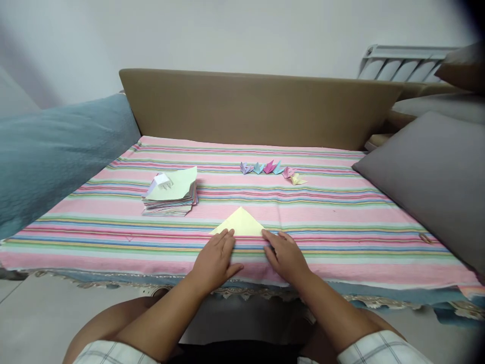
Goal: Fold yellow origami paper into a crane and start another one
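A pale yellow sheet of paper (241,223), folded into a triangle, lies flat on the striped cloth with its peak pointing away from me. My left hand (215,258) rests at the triangle's lower left edge, fingers stretched out and the thumb apart. At the lower right corner, my right hand (285,254) touches the paper with its fingertips, its fingers extended and the palm down. Neither hand grips the paper. Beyond it sits a row of several small folded paper cranes (270,167) in purple, blue, pink and yellow.
To the left stands a stack of coloured paper (170,205) with a white plug adapter (162,180) on top. A blue cushion (64,151) borders the left side, a grey pillow (428,177) the right. Behind rises a brown backrest (261,108). The striped cloth (341,263) covers the seat.
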`<action>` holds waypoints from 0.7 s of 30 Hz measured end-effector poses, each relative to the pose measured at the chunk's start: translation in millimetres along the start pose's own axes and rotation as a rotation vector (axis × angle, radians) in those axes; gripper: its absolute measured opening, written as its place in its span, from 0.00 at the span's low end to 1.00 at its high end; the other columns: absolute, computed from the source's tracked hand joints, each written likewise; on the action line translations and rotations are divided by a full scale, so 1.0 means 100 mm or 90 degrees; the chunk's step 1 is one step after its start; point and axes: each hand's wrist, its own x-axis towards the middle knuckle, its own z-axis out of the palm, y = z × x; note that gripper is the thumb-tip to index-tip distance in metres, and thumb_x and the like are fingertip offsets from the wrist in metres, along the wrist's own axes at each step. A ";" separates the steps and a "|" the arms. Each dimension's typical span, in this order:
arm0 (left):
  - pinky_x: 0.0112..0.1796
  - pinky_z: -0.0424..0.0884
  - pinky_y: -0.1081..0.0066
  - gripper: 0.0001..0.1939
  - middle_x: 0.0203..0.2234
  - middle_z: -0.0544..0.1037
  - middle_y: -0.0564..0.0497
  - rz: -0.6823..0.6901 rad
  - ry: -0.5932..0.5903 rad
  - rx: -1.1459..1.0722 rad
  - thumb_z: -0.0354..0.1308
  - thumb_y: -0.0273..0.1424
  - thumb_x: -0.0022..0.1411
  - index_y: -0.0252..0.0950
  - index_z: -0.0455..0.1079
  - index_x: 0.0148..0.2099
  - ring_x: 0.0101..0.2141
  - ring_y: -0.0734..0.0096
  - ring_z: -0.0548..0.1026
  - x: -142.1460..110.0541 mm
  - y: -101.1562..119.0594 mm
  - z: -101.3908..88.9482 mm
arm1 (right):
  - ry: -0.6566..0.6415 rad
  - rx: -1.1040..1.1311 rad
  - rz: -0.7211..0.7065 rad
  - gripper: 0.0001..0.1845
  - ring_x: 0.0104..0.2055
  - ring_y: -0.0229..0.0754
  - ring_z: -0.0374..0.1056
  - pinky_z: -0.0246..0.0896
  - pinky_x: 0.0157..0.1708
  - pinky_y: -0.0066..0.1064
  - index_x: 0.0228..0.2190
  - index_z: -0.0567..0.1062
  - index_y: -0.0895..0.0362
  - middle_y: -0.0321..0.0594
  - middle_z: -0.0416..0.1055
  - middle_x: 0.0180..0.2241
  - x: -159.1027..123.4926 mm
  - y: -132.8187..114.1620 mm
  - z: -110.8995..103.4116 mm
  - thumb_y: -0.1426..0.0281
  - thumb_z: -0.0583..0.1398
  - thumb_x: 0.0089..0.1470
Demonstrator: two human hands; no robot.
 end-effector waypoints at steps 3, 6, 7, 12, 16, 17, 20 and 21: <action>0.52 0.63 0.55 0.35 0.54 0.66 0.36 -0.043 0.015 0.015 0.57 0.46 0.54 0.32 0.56 0.57 0.55 0.50 0.63 -0.05 -0.07 -0.08 | -0.002 -0.004 0.045 0.21 0.44 0.45 0.69 0.56 0.51 0.43 0.51 0.66 0.57 0.43 0.73 0.46 -0.01 0.06 -0.05 0.71 0.49 0.57; 0.48 0.67 0.56 0.31 0.50 0.70 0.36 -0.111 0.021 0.038 0.56 0.46 0.55 0.32 0.58 0.55 0.51 0.50 0.67 -0.06 -0.15 -0.18 | -0.010 0.003 0.075 0.19 0.43 0.47 0.69 0.60 0.47 0.42 0.49 0.68 0.57 0.43 0.74 0.44 0.00 0.07 -0.08 0.70 0.50 0.56; 0.46 0.68 0.56 0.29 0.49 0.71 0.37 -0.133 0.018 0.044 0.55 0.45 0.56 0.32 0.59 0.54 0.50 0.51 0.69 -0.06 -0.18 -0.21 | -0.008 0.011 0.086 0.19 0.43 0.47 0.69 0.62 0.45 0.41 0.48 0.69 0.57 0.42 0.74 0.44 0.01 0.07 -0.08 0.69 0.51 0.56; 0.43 0.70 0.60 0.22 0.49 0.72 0.42 -0.235 0.016 0.045 0.48 0.45 0.61 0.37 0.63 0.52 0.47 0.56 0.71 0.02 -0.31 -0.25 | 0.052 0.078 0.127 0.18 0.46 0.46 0.66 0.63 0.43 0.37 0.47 0.70 0.55 0.43 0.72 0.44 0.06 0.10 -0.03 0.66 0.53 0.55; 0.51 0.64 0.59 0.21 0.56 0.65 0.41 -0.238 0.042 0.024 0.48 0.41 0.62 0.35 0.65 0.52 0.53 0.57 0.66 0.11 -0.37 -0.18 | 0.086 0.094 0.148 0.20 0.46 0.48 0.64 0.61 0.47 0.40 0.46 0.71 0.56 0.46 0.69 0.43 0.12 0.15 0.05 0.63 0.57 0.52; 0.51 0.63 0.58 0.21 0.56 0.64 0.41 -0.234 0.043 0.022 0.49 0.40 0.62 0.35 0.65 0.52 0.53 0.56 0.65 0.12 -0.37 -0.16 | 0.081 0.095 0.159 0.20 0.46 0.48 0.64 0.61 0.47 0.41 0.46 0.71 0.55 0.46 0.69 0.43 0.13 0.16 0.06 0.63 0.58 0.51; 0.51 0.63 0.56 0.20 0.56 0.64 0.41 -0.228 0.055 0.016 0.51 0.38 0.60 0.35 0.66 0.52 0.53 0.54 0.66 0.15 -0.39 -0.13 | 0.058 0.107 0.183 0.19 0.46 0.48 0.63 0.61 0.47 0.40 0.44 0.73 0.55 0.45 0.68 0.42 0.16 0.17 0.07 0.64 0.58 0.51; 0.50 0.64 0.55 0.20 0.56 0.64 0.41 -0.227 0.060 0.010 0.52 0.38 0.60 0.36 0.67 0.52 0.52 0.54 0.66 0.15 -0.40 -0.12 | 0.056 0.114 0.184 0.18 0.46 0.48 0.63 0.61 0.46 0.40 0.43 0.73 0.56 0.45 0.68 0.42 0.16 0.17 0.07 0.64 0.58 0.50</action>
